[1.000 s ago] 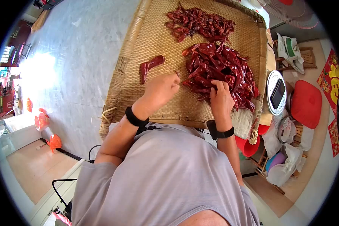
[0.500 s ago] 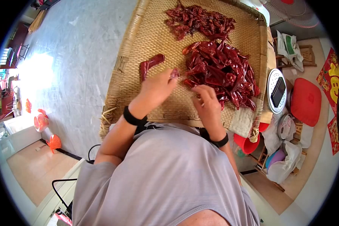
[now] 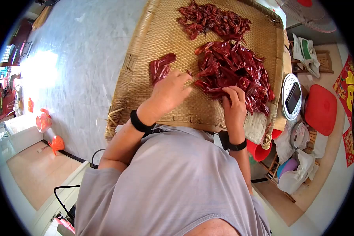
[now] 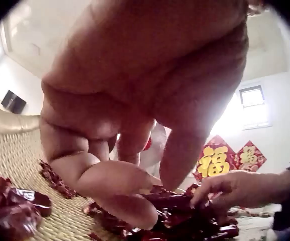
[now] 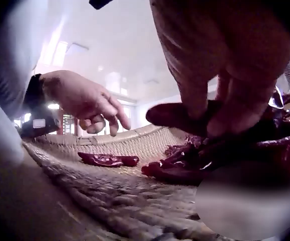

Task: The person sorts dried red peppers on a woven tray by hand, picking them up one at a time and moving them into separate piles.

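Note:
On a woven bamboo tray (image 3: 165, 39) lies a large heap of glossy dried red chilies (image 3: 236, 65). My right hand (image 3: 235, 106) is at its near edge and pinches one dried chili (image 5: 171, 116), seen in the right wrist view. My left hand (image 3: 167, 94) hovers over the tray, left of the heap, with loosely bent fingers and nothing in them. Just beyond it lies a small group of chilies (image 3: 160, 67), partly behind the hand. A smaller red fragment (image 3: 189, 72) is near the left fingertips.
A second pile of darker, more shrivelled chilies (image 3: 214, 19) covers the tray's far part. The tray has a raised rim (image 3: 131, 51). To its right are a phone (image 3: 292, 97) on a round white perforated plate (image 3: 286, 108), a red stool seat (image 3: 320, 108) and a red bucket (image 3: 257, 151).
The right hand moved left toward the left hand, then back to the heap, where it now pinches a chili. The left hand has let go of a chili; the small group at left is wider.

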Tool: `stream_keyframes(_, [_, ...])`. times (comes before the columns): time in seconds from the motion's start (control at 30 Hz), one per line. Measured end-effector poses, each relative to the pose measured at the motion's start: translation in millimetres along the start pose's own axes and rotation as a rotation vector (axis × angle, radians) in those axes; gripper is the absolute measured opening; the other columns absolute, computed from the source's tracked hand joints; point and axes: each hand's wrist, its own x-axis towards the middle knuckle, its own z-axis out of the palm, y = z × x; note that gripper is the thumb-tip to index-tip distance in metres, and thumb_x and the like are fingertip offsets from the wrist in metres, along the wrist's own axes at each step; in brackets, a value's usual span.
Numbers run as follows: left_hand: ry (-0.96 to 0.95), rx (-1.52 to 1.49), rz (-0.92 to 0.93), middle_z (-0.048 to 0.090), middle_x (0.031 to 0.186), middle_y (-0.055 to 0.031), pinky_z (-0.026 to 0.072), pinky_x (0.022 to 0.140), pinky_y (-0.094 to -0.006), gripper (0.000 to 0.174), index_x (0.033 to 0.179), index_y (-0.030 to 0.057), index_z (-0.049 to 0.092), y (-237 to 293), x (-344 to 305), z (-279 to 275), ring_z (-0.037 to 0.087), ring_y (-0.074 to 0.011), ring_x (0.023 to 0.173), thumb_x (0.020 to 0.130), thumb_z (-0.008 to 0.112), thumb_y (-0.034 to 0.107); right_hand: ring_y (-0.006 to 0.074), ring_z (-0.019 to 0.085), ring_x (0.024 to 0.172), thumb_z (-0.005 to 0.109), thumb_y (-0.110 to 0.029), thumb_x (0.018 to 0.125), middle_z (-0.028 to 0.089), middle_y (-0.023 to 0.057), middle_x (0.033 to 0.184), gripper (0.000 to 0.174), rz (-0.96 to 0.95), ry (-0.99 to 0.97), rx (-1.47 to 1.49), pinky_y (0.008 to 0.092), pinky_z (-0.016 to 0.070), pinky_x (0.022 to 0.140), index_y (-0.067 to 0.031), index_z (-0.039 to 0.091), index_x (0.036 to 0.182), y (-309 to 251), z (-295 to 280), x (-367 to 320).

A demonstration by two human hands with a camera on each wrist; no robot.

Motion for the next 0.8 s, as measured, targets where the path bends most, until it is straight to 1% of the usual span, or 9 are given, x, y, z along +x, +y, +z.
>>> stream_keyframes(0.1, [-0.077, -0.145, -0.062, 0.068, 0.098, -0.0161, 0.0526, 0.077, -0.0406, 0.038, 0.125, 0.0027, 0.059, 14, 10, 9, 0.067, -0.0339, 0.089, 0.096, 0.062, 0.027, 0.0294, 0.064, 0.105, 0.068, 0.001, 0.084, 0.061, 0.0090, 0.119, 0.029, -0.045, -0.009, 0.144, 0.0373, 0.0547, 0.086, -0.0111, 0.070, 0.110, -20, -3, -2])
stream_keyframes(0.23, [-0.269, -0.502, -0.090, 0.070, 0.089, -0.0129, 0.0525, 0.072, -0.0344, 0.037, 0.126, -0.0003, 0.058, 16, 11, 21, 0.067, -0.0236, 0.077, 0.097, 0.059, 0.023, 0.0285, 0.067, 0.098, 0.069, 0.004, 0.082, 0.062, 0.0103, 0.120, 0.031, -0.139, -0.035, 0.251, 0.0373, 0.0570, 0.080, -0.0105, 0.072, 0.110, -32, 13, -4])
stream_keyframes(0.37, [-0.348, -0.573, -0.124, 0.070, 0.090, -0.0101, 0.0522, 0.071, -0.0292, 0.035, 0.127, -0.0008, 0.057, 5, 12, 25, 0.064, -0.0158, 0.075, 0.097, 0.055, 0.018, 0.0302, 0.068, 0.096, 0.068, 0.001, 0.084, 0.060, 0.0098, 0.123, 0.036, -0.057, -0.060, 0.286, 0.0388, 0.0571, 0.078, -0.0119, 0.068, 0.118, -29, 21, -7])
stream_keyframes(0.4, [-0.351, -0.574, -0.139, 0.070, 0.090, -0.0094, 0.0521, 0.070, -0.0282, 0.035, 0.127, -0.0006, 0.057, 2, 11, 24, 0.064, -0.0146, 0.075, 0.097, 0.054, 0.017, 0.0313, 0.068, 0.094, 0.066, -0.001, 0.087, 0.062, 0.0103, 0.120, 0.035, 0.029, -0.139, 0.311, 0.0395, 0.0570, 0.075, -0.0127, 0.066, 0.120, -30, 19, -7])
stream_keyframes(0.5, [-0.332, -0.440, -0.161, 0.071, 0.091, -0.0131, 0.0532, 0.072, -0.0316, 0.035, 0.126, 0.0014, 0.058, -8, 8, 20, 0.067, -0.0202, 0.076, 0.096, 0.054, 0.017, 0.0315, 0.068, 0.091, 0.065, -0.002, 0.088, 0.065, 0.0099, 0.112, 0.030, -0.059, -0.122, 0.233, 0.0400, 0.0565, 0.071, -0.0130, 0.067, 0.116, -15, 29, -11])
stream_keyframes(0.6, [-0.122, -0.119, -0.106, 0.070, 0.092, -0.0164, 0.0539, 0.075, -0.0377, 0.035, 0.126, 0.0040, 0.059, -15, 7, 1, 0.068, -0.0291, 0.079, 0.095, 0.055, 0.019, 0.0318, 0.068, 0.088, 0.064, -0.002, 0.088, 0.066, 0.0086, 0.105, 0.027, -0.020, -0.154, 0.197, 0.0397, 0.0563, 0.070, -0.0134, 0.068, 0.112, -13, 29, -14])
stream_keyframes(0.7, [0.041, 0.047, -0.318, 0.070, 0.094, -0.0191, 0.0532, 0.078, -0.0429, 0.036, 0.126, 0.0053, 0.059, -21, 7, -22, 0.068, -0.0355, 0.085, 0.094, 0.057, 0.021, 0.0313, 0.068, 0.084, 0.064, 0.000, 0.086, 0.066, 0.0073, 0.103, 0.028, -0.066, -0.113, 0.169, 0.0401, 0.0562, 0.069, -0.0134, 0.068, 0.110, -10, 28, -15])
stream_keyframes(0.73, [0.152, 0.102, -0.325, 0.071, 0.094, -0.0181, 0.0530, 0.077, -0.0427, 0.037, 0.126, 0.0050, 0.058, -31, 6, -22, 0.069, -0.0348, 0.086, 0.094, 0.058, 0.023, 0.0313, 0.068, 0.084, 0.065, 0.001, 0.085, 0.066, 0.0074, 0.103, 0.028, -0.075, -0.110, 0.180, 0.0400, 0.0562, 0.069, -0.0134, 0.068, 0.109, -10, 28, -15])
stream_keyframes(0.8, [0.394, 0.368, -0.114, 0.071, 0.095, -0.0167, 0.0526, 0.078, -0.0413, 0.036, 0.126, 0.0049, 0.059, -38, 5, -22, 0.069, -0.0348, 0.088, 0.095, 0.058, 0.025, 0.0311, 0.068, 0.083, 0.065, 0.003, 0.084, 0.066, 0.0076, 0.104, 0.030, -0.094, -0.103, 0.203, 0.0398, 0.0563, 0.068, -0.0134, 0.069, 0.108, -11, 27, -16])
